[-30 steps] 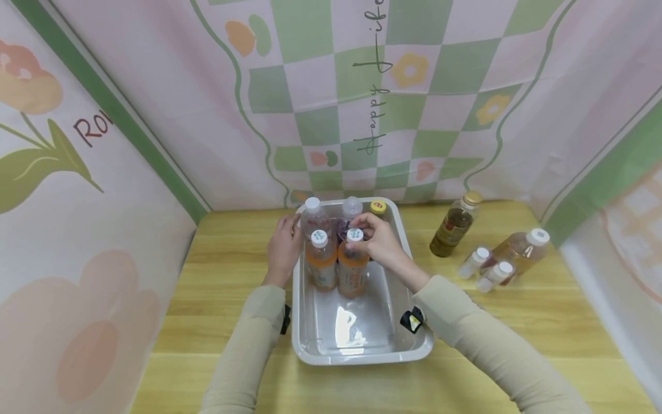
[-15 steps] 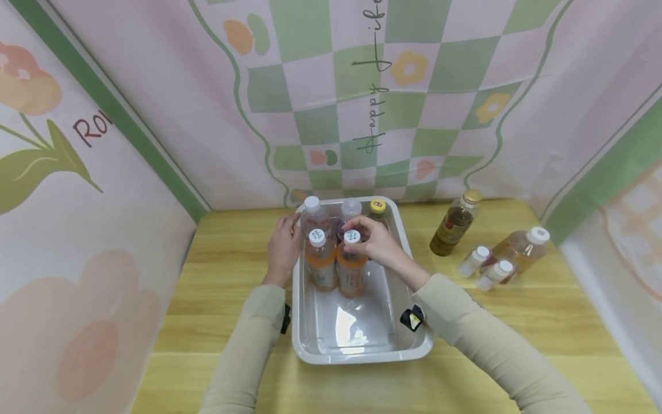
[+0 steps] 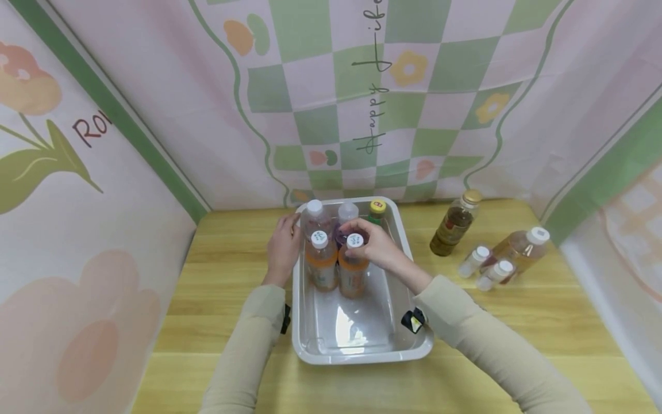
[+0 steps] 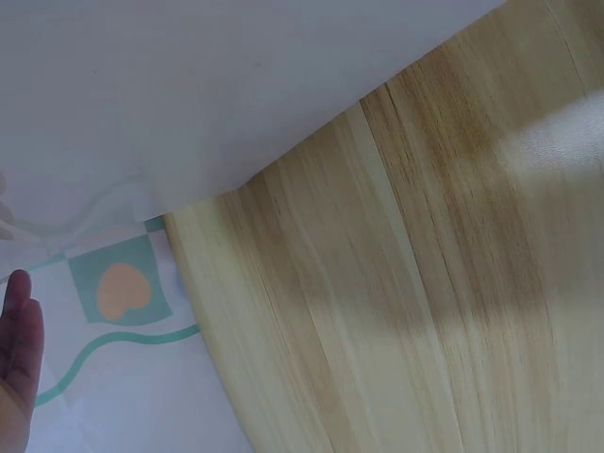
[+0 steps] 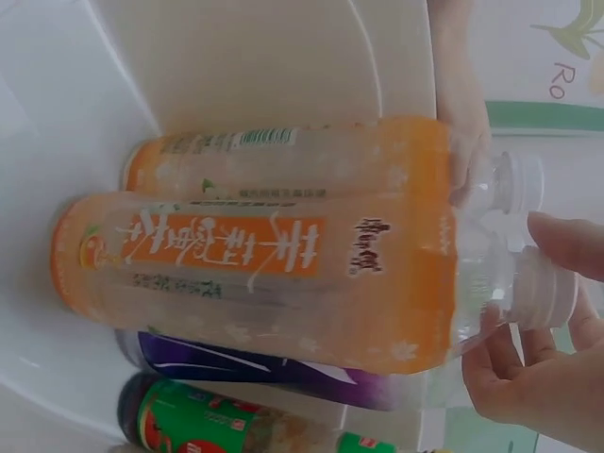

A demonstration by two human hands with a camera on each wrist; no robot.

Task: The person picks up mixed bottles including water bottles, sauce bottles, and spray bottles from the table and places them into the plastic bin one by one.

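Note:
My right hand [image 3: 373,244] grips the white cap and neck of a bottle with an orange label [image 5: 283,274], thumb on one side and fingers on the other. It stands upright in a light grey plastic bin [image 3: 362,357]. A matching orange-labelled bottle [image 3: 322,265] stands against it on the left. Behind the pair are a white-capped clear bottle [image 3: 315,211], a purple-labelled bottle [image 5: 255,363] and a yellow-capped bottle with a green label [image 5: 203,415]. My left hand [image 3: 284,247] rests at the bin's left rim, its fingertips partly hidden; straight fingers show in the left wrist view.
Right of the bin on the wooden table [image 3: 233,322] stand a gold-capped bottle of dark liquid [image 3: 453,227], two small white-capped bottles, one of them a small bottle [image 3: 473,261] nearer the bin, and a larger amber bottle [image 3: 519,250]. A patterned cloth wall rises behind.
The gripped bottle's cap shifts slightly left, then back right and a little toward me, with my right hand. The bottles behind shift slightly; more of the yellow-capped one shows. My left hand stays put.

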